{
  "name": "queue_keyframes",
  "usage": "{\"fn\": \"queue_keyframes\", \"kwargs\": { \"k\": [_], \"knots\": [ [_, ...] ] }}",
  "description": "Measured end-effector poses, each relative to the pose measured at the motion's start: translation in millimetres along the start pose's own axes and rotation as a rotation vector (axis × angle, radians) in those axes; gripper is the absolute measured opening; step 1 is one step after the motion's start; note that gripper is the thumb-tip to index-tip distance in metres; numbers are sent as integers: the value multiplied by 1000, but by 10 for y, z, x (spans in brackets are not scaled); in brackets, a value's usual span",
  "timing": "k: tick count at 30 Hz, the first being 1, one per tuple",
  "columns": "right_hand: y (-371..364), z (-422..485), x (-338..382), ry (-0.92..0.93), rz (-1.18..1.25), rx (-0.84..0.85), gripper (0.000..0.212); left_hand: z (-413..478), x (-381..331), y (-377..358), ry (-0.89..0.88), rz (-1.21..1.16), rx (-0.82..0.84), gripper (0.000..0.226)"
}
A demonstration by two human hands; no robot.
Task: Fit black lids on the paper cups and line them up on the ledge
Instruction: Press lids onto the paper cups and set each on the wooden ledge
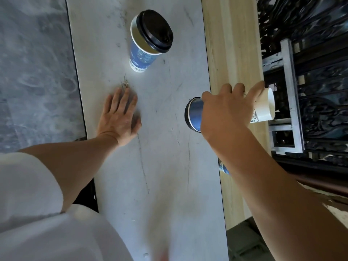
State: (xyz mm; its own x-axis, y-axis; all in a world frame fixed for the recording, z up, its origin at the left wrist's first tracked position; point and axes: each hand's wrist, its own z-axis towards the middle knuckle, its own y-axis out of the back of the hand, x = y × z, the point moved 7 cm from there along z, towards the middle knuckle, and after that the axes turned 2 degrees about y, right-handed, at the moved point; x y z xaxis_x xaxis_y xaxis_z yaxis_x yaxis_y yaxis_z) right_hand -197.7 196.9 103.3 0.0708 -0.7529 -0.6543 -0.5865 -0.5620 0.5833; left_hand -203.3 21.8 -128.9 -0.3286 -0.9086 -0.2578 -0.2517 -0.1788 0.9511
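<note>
the right hand (226,112) is wrapped around a lidded cup (194,113), fingers curled over its side, with the cup tipped so its black lid faces left. the fingertips reach on toward a white cup (263,106) with no lid, which lies on its side at the far edge of the wooden ledge (218,53), mouth toward the dark railing (310,72). whether the fingers touch that cup i cannot tell. the left hand (120,117) lies flat and open on the grey bench (150,166), holding nothing. a second lidded cup (146,40) stands upright further along the bench, well apart from both hands.

the risks, as i judge them: the white cup sits right at the edge, so a nudge from those fingertips could roll it off into the gap by the railing. reaching with one cup already in hand leaves a poor grip for a second, and squeezing could pop the lid or dent the paper. a blue scrap (224,166) under the right forearm may be another cup; the arm could knock it.
</note>
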Motion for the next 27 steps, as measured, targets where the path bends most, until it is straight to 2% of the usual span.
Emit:
{"fn": "queue_keyframes", "kwargs": {
  "k": [4, 9, 21, 27],
  "knots": [
    [20, 62, -147, -72, 0, -15, 52, -3, 3, -8, 0, -2, 11, 76],
    [-62, 33, 60, -8, 30, 7, 50, 1, 7, -20, 2, 7, 31, 77],
    [-120, 84, -23, -28, 45, 40, 50, -1, 3, -9, 2, -11, 46, 77],
    [-240, 141, -51, -26, 78, 132, 47, -2, 1, -12, 3, 1, 64, 77]
  ]
}}
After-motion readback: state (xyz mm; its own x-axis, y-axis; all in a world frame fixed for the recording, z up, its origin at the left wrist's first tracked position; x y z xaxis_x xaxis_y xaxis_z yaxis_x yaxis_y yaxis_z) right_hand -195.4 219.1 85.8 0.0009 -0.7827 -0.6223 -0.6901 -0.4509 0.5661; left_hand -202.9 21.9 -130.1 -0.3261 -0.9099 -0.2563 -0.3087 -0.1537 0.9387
